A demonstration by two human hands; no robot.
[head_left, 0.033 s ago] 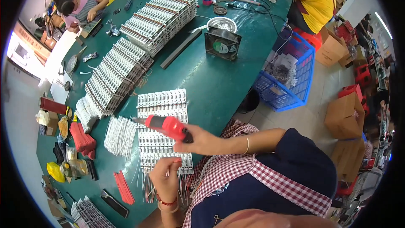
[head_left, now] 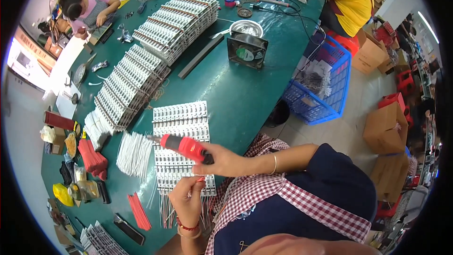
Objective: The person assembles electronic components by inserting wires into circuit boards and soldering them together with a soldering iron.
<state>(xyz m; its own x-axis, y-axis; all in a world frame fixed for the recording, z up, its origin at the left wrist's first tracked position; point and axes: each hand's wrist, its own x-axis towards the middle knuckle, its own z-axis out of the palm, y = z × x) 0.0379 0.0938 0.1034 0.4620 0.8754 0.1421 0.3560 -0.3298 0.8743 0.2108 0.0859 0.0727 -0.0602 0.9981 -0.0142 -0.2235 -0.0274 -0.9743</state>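
My right hand [head_left: 225, 160] is wrapped round a red and black power screwdriver [head_left: 181, 145], its bit toward the left. Below it lies a panel of white strips [head_left: 180, 112] in rows with small metal parts, and loose wire ends [head_left: 167, 210] stick out from its near edge. Over the near part of the panel, my left hand [head_left: 185, 198] is closed in a pinch. Something small and red shows at its fingertips, too small to make out. Just left of the panel lies a bundle of white wires [head_left: 133, 155].
Two tall stacks of strip panels [head_left: 130, 82] stand farther back. A black fan [head_left: 247, 51], a metal bowl [head_left: 247, 28] and a soldering iron [head_left: 275, 2] are beyond. Red wires [head_left: 138, 211] lie near left. A blue crate [head_left: 321, 113] is right of the table. Two co-workers sit at the far side.
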